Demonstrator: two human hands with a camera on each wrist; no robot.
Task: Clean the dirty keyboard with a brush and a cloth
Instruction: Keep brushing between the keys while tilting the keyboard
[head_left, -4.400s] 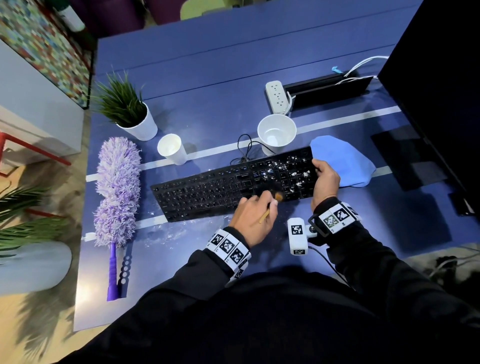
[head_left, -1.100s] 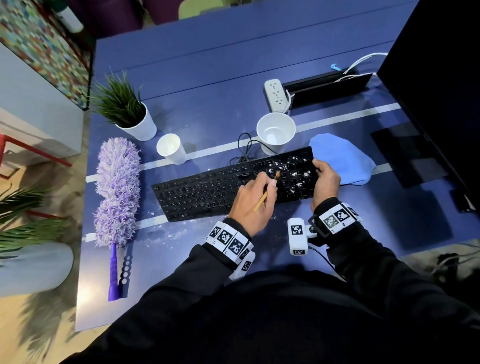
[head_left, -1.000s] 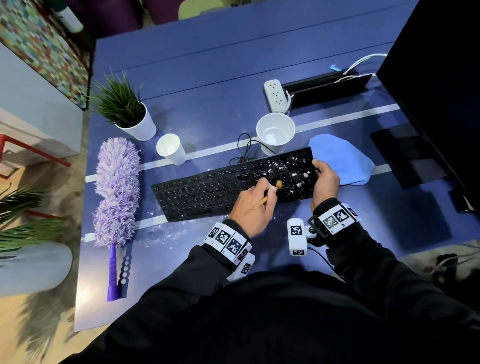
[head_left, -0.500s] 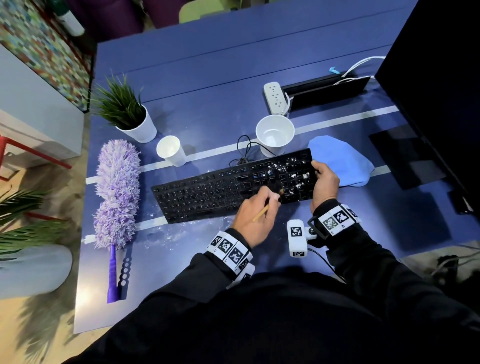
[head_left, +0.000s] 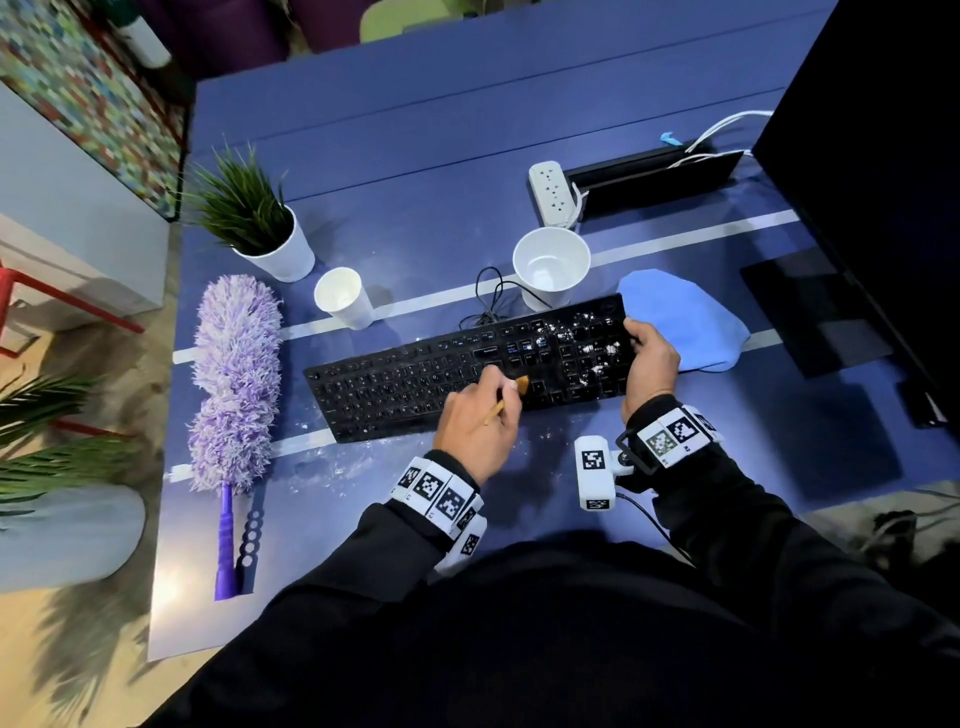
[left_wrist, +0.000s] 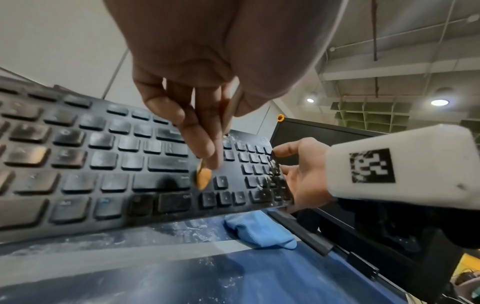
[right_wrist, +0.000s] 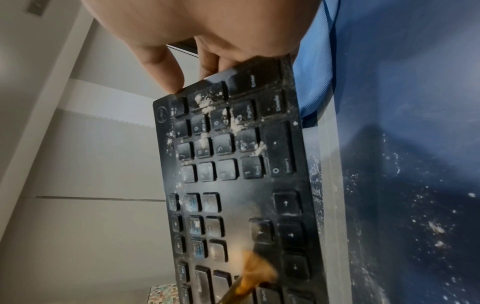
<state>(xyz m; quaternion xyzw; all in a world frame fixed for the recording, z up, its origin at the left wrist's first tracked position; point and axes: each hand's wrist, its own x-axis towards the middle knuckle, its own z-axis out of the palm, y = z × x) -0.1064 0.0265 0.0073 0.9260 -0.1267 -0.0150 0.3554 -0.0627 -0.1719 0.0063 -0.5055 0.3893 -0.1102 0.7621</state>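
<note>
A black keyboard (head_left: 415, 382) lies on the blue table, its far edge tilted up, with white powder over its number pad (right_wrist: 221, 131). My left hand (head_left: 480, 421) pinches a small wooden brush (head_left: 511, 396) whose orange bristles (left_wrist: 203, 178) touch the keys near the arrow cluster (right_wrist: 253, 273). My right hand (head_left: 649, 358) grips the keyboard's right end (left_wrist: 298, 170), thumb on the top face. A light blue cloth (head_left: 685, 322) lies just right of the keyboard, partly under that hand.
Two white paper cups (head_left: 343, 297) (head_left: 550, 267) stand behind the keyboard beside its coiled cable. A purple duster (head_left: 234, 379) lies at the left, a potted plant (head_left: 254, 228) beyond it. A power strip (head_left: 551, 193) and a dark monitor (head_left: 872, 171) sit at the right. Powder is scattered on the table (head_left: 332, 467).
The brush has swept back and forth over the right part of the keyboard and now sits lower and further left, near the front edge. The right hand keeps its grip.
</note>
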